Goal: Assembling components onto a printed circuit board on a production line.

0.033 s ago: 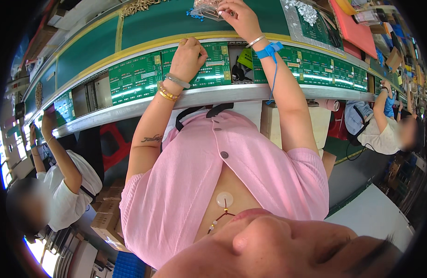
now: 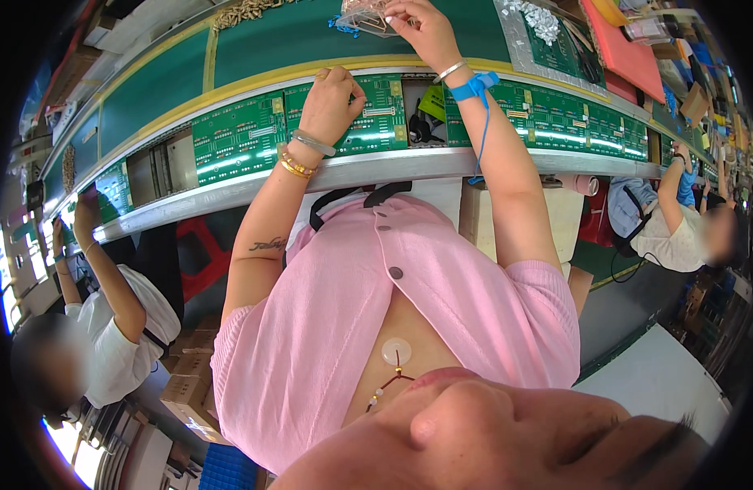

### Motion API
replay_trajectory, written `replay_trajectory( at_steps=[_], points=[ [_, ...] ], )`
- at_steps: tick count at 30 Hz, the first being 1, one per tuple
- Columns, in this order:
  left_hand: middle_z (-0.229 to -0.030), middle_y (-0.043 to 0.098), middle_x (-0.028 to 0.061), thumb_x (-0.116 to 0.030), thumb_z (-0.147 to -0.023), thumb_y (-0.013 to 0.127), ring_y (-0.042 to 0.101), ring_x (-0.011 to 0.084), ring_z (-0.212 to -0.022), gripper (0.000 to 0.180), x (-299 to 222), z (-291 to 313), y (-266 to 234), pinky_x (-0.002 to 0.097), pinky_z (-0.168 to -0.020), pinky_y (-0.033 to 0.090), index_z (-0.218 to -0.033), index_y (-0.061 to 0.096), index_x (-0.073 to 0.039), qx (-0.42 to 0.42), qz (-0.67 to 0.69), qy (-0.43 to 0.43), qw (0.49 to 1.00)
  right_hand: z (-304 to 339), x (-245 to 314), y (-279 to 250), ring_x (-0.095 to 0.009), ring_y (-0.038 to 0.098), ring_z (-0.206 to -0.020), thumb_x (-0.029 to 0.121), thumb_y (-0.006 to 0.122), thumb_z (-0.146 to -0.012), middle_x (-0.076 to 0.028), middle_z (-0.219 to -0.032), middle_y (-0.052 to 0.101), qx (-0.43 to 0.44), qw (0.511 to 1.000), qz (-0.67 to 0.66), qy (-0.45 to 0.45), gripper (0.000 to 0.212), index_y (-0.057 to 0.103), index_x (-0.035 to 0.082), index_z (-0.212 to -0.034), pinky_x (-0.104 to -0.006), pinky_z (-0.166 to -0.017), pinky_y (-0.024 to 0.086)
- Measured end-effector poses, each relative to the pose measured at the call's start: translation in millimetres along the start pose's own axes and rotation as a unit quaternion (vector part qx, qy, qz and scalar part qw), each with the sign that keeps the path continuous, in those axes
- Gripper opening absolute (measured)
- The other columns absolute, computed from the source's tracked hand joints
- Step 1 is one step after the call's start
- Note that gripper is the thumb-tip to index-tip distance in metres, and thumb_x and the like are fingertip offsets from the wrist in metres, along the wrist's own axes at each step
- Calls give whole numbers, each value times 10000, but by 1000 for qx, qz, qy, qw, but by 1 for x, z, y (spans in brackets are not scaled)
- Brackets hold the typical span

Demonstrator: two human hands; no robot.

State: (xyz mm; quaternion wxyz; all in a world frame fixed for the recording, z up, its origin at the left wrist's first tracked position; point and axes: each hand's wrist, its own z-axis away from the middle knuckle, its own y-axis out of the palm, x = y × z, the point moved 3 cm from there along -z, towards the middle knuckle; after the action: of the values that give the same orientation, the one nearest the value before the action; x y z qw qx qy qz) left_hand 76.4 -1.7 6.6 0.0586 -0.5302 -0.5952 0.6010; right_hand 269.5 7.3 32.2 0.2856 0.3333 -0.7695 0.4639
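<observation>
Along a green worktop [image 2: 287,45], saw tan pegs [image 2: 244,12] heaped at eleven o'clock and white parts [image 2: 540,23] at one. Reached with the right hand [image 2: 421,31] to a clear tray [image 2: 362,24] of coppery parts [image 2: 375,6] at twelve, with fingers [image 2: 405,11] bunched at its rim; could not tell whether pinching anything. Held the left hand [image 2: 331,98] over a green circuit board [image 2: 378,122] toward eleven, fingers curled inward; could not tell whether gripping.

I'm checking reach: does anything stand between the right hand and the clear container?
Nothing visible does: the right hand is at the right side of the clear container. The left hand is apart, over a circuit board.
</observation>
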Motion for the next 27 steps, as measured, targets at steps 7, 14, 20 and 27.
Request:
replay_trajectory(
  at_steps=[7, 14, 20, 27],
  points=[
    [-827, 548, 87, -63, -662, 674, 529, 281, -858, 65, -1, 0, 0, 368, -762, 448, -700, 633, -29, -30, 2, 13, 999, -17, -6, 7, -89, 533, -642, 72, 617, -806, -27, -844, 581, -56, 993, -104, -14, 85, 608, 9, -862, -217, -552, 417],
    [-827, 556, 79, -94, -669, 673, 532, 274, -854, 67, -7, -1, 5, 367, -753, 453, -684, 636, -41, -19, -20, 10, 1000, -17, 22, -2, -176, 562, -628, 134, 627, -799, -79, -739, 590, -73, 994, -86, -7, 108, 602, 30, -812, -287, -543, 438],
    [-834, 588, 74, -169, -693, 694, 544, 271, -833, 122, 17, -15, -9, 362, -731, 458, -707, 651, -55, -16, 19, -3, 1000, 51, 38, -1, -251, 587, -771, 99, 603, -802, -66, -882, 606, 79, 997, -2, 24, 137, 609, 52, -930, -289, -672, 469],
    [-826, 597, 75, -236, -700, 700, 549, 274, -837, 146, 59, -81, 3, 369, -740, 463, -765, 689, -105, -125, -67, -14, 990, 100, 35, 12, -252, 574, -789, 79, 602, -784, -63, -827, 568, 112, 986, 115, -41, 112, 612, 82, -896, -341, -675, 467]
  ],
)
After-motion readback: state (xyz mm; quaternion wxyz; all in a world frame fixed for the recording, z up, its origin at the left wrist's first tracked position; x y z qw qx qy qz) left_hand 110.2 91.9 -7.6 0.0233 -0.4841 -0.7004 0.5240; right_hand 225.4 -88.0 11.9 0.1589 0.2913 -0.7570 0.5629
